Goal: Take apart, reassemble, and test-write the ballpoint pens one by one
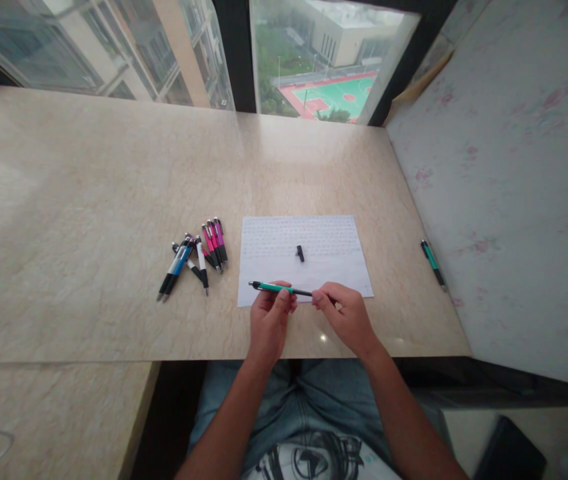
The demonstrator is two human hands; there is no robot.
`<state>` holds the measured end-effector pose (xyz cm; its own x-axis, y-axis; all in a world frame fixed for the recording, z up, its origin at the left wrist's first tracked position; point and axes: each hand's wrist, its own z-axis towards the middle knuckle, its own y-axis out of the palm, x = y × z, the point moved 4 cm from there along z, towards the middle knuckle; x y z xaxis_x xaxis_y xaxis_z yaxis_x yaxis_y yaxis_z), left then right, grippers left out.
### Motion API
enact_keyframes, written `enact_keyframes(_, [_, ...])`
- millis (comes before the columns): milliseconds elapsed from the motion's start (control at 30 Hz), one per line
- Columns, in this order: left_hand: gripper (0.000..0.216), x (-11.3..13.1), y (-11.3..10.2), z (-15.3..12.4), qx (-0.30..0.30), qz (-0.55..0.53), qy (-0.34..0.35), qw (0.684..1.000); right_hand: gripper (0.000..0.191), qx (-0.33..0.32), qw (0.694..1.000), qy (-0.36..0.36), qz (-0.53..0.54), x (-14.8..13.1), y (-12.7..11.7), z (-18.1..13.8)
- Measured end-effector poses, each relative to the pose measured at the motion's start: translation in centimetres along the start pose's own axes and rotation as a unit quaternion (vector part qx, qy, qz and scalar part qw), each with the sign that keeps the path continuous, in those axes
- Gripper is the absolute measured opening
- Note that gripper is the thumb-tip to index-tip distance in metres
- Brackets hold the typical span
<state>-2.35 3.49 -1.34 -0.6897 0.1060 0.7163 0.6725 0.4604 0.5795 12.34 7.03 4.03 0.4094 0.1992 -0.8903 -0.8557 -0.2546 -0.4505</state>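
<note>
A green and black pen [269,287] lies level between my two hands, above the near edge of a sheet of paper [274,253] with rows of writing. My left hand [271,320] is closed around its green barrel. With thumb and fingers, my right hand [347,313] pinches the pen's black end on the right. A small black piece [301,253], perhaps a pen part, rests on the paper just beyond my hands.
Left of the paper lie several pens: blue ones [177,268], white ones [202,261] and pink ones [215,244]. Another green pen [433,264] lies at the right, beside the papered wall [514,200]. Windows [334,60] border the stone ledge [114,180] at the back.
</note>
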Motion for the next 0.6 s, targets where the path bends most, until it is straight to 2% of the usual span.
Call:
enact_keyframes(100, [0.028,-0.09,0.01,0.08,-0.003,0.002,0.006,1.000,0.031,0.011,1.000,-0.017,-0.021,-0.05,0.01,-0.17])
enact_keyframes(167, [0.028,-0.10,0.05,0.11,-0.008,0.000,0.008,1.000,0.030,0.009,1.000,-0.003,-0.011,0.21,0.13,-0.17])
enact_keyframes(300, [0.027,-0.05,0.04,0.06,-0.020,0.030,0.007,0.999,0.035,-0.037,0.997,0.047,0.053,0.84,0.60,-0.18])
enact_keyframes(367, [0.028,0.01,0.06,0.01,-0.026,0.050,0.008,0.998,0.038,-0.054,0.996,0.045,0.060,0.89,0.71,-0.21])
enact_keyframes(600, [0.032,0.29,0.34,-0.06,-0.003,0.036,-0.002,0.999,0.018,-0.019,0.994,-0.095,-0.047,-0.01,0.32,-0.12])
